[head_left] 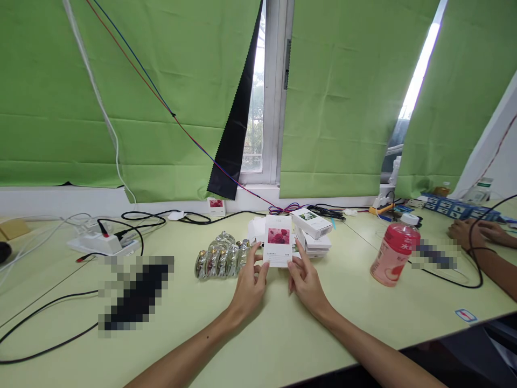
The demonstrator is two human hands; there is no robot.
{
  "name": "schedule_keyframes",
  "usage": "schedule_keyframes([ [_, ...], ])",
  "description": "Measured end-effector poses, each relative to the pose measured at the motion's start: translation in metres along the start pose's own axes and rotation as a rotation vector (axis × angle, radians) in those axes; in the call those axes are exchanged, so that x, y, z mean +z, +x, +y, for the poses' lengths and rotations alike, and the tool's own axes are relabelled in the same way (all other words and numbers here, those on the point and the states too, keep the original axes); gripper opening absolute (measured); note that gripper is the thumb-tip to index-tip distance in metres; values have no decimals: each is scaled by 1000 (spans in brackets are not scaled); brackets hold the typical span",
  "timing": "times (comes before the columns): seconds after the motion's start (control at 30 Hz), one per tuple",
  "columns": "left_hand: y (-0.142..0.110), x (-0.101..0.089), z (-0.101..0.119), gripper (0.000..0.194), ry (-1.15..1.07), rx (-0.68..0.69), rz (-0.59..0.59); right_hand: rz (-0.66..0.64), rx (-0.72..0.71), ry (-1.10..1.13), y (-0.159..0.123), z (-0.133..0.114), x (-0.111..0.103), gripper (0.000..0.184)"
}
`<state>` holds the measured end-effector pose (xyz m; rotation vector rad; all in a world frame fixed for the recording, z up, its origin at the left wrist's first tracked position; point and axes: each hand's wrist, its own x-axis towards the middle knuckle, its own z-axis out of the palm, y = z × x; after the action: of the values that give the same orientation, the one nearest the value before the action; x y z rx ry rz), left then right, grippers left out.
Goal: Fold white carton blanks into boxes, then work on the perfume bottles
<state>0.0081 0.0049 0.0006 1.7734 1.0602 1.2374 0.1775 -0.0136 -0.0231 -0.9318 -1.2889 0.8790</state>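
Between my two hands, a small white box (278,256) with a picture of red flowers is held upright, its printed face toward me. My left hand (250,283) grips its lower left edge with thumb and fingers. On the lower right edge, my right hand (306,280) pinches it the same way. Just left of the box lie several round items in clear plastic wrapping (220,261), lined up in a row. Behind it to the right is a stack of white boxes (317,245), topped by a box with a green picture (309,220).
A pink drink bottle (393,253) stands to the right. Another person's hands (472,234) are at the far right. A power strip (103,245), black cables (161,216) and a blurred dark object (137,296) lie on the left. Another flower-picture box (216,207) sits by the wall.
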Motion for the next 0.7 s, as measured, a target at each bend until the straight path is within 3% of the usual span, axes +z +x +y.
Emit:
schedule_keyframes([
  [0.33, -1, -1, -1, 61, 75, 55, -31, 20, 5, -127, 2, 4, 1, 68],
  [0.53, -1, -1, -4, 58, 124, 41, -11, -33, -30, -277, 1, -5, 1, 44],
  [0.7, -1, 0, -7, 58, 128, 56, 13, -64, -74, -357, -1, -9, 2, 35],
])
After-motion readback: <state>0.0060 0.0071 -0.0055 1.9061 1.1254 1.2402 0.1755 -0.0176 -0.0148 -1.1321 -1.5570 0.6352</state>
